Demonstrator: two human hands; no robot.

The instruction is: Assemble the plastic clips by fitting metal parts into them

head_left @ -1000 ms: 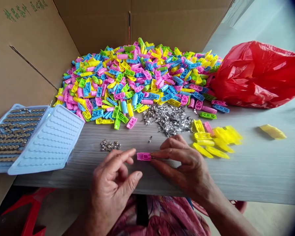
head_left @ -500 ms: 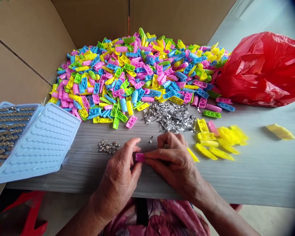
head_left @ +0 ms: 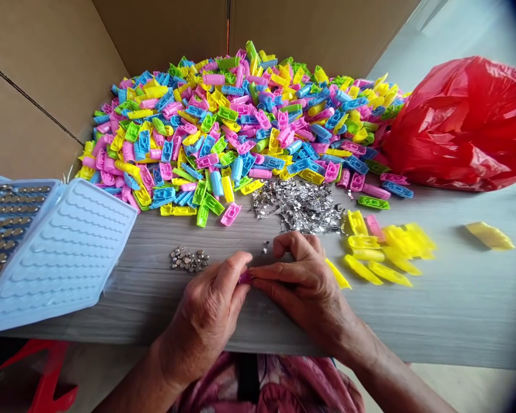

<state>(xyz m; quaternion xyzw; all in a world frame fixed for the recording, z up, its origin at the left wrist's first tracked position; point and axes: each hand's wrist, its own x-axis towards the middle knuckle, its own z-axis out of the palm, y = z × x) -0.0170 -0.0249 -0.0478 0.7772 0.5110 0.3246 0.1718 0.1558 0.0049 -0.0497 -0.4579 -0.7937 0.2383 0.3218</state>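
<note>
My left hand (head_left: 210, 310) and my right hand (head_left: 303, 284) meet over the near part of the grey table (head_left: 456, 304). Both pinch a small pink plastic piece (head_left: 244, 277), which their fingertips almost cover. A little cluster of button cells (head_left: 188, 259) lies just left of my left hand. One loose metal clip (head_left: 265, 247) lies just beyond the fingers. A heap of silver metal clips (head_left: 298, 205) sits behind my right hand. Farther back spreads a big pile of pink, blue, yellow and green plastic pieces (head_left: 241, 126).
A pale blue tray (head_left: 64, 252) holding rows of button cells overhangs the table's left edge. Yellow pieces (head_left: 382, 249) lie grouped to the right, with one more yellow piece (head_left: 490, 235) farther right. A red plastic bag (head_left: 460, 126) sits at the back right. Cardboard walls (head_left: 47, 69) stand behind.
My left hand has come in from open fingers to close on the pink piece beside my right hand. The piece is now nearly hidden between the fingertips.
</note>
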